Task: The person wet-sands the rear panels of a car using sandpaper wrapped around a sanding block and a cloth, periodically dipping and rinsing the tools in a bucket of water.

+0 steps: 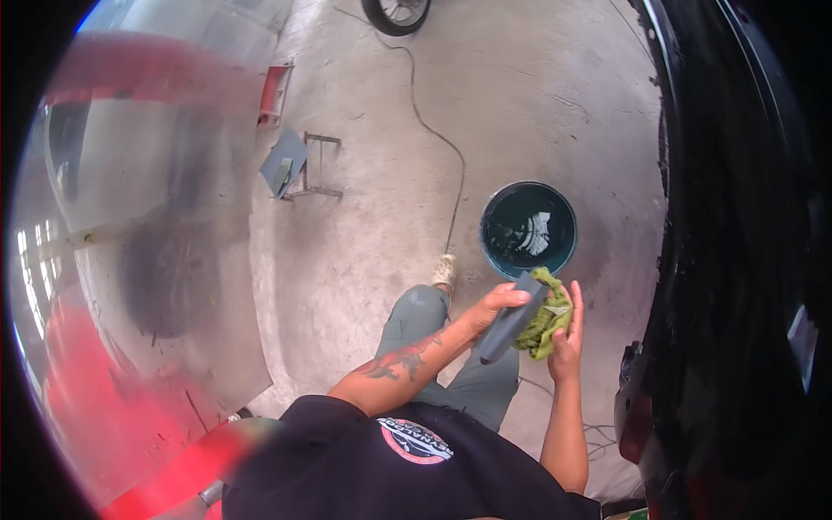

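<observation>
In front of my body, my left hand [497, 305] grips a long dark-grey sanding block [511, 322], thumb on its upper face. The block is tilted, its far end pointing up and to the right. Against its right side is a crumpled yellow-green cloth [547, 322]. My right hand [567, 334] holds this cloth between thumb and palm, with the other fingers stretched upward. Both hands are close together, just on the near side of a round bucket [487, 247] of dark water on the floor.
A small metal stool [322, 165] at the left bears a grey sheet [279, 160] and a small greenish piece. A cable [425, 121] winds over the concrete floor. Shiny black bodywork [737, 260] rises close on my right, and a red and grey panel [173, 217] on my left. A wheel [396, 16] stands far ahead.
</observation>
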